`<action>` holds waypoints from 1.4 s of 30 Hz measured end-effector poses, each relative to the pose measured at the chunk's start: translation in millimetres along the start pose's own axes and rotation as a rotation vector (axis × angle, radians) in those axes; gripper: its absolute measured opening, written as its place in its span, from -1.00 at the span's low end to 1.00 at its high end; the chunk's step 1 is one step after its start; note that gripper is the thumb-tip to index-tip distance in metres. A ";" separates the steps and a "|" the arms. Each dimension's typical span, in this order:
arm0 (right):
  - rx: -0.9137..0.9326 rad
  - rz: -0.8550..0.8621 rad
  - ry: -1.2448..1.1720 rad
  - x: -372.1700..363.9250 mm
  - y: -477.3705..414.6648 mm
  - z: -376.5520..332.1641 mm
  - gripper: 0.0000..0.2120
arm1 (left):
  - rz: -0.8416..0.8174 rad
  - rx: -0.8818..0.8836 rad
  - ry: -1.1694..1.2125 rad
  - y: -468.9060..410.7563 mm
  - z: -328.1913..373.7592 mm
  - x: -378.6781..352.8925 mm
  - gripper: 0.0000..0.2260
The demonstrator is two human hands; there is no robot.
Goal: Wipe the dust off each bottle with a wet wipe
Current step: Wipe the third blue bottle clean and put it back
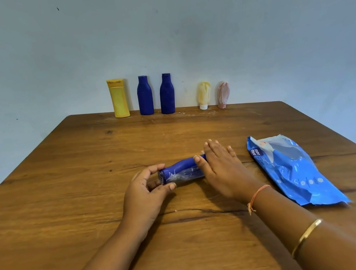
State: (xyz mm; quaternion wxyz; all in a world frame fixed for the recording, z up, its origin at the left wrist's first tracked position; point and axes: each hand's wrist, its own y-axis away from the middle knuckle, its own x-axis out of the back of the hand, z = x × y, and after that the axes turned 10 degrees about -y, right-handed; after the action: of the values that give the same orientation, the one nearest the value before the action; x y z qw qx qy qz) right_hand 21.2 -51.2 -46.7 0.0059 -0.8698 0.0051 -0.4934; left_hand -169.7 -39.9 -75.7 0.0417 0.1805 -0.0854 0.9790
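Head view: the wipes pack reads "mee mee". The blue bottle lies left-right on the tabletop, neck leftward, pinched by the left hand; the right hand presses it, fingers straight.

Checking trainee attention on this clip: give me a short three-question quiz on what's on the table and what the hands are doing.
1. True or false: the blue bottle between the left hand and right hand lies on its side.
2. How many containers stand along the far edge of the table?
3. The left hand: A) grips that bottle's end, B) rests flat on the table, C) is out of view.
Key: 1 true; 2 five (yellow bottle, two blue bottles, two tubes); 3 A.
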 end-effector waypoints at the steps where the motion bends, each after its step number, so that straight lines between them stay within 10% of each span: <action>1: -0.005 0.001 -0.004 -1.7 -1.0 -3.0 -0.35 | -0.006 0.001 -0.011 0.1 -0.4 0.0 -0.58; 11: 0.280 -0.078 -0.001 -36.6 20.2 -61.2 -0.37 | 0.055 -0.088 -0.146 2.3 1.3 1.0 -0.66; 18: 0.050 -0.039 -0.007 -14.3 5.0 -17.5 -0.39 | 0.037 -0.021 -0.094 -2.1 0.0 -2.6 -0.65; 26: -0.062 0.047 -0.767 17.3 4.9 -22.4 -0.48 | 0.037 0.048 -0.070 -2.4 4.2 -0.1 -0.65; 42: 0.329 -0.073 0.065 -38.5 30.5 -60.2 -0.42 | 0.013 0.006 -0.080 0.4 0.0 1.6 -0.72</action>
State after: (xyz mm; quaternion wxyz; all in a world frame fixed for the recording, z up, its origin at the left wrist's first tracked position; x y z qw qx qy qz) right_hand -50.4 -81.5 -49.4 0.1300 -0.8403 -0.1070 -0.5153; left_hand -171.2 -40.2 -75.2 0.0313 0.2189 -0.0852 0.9715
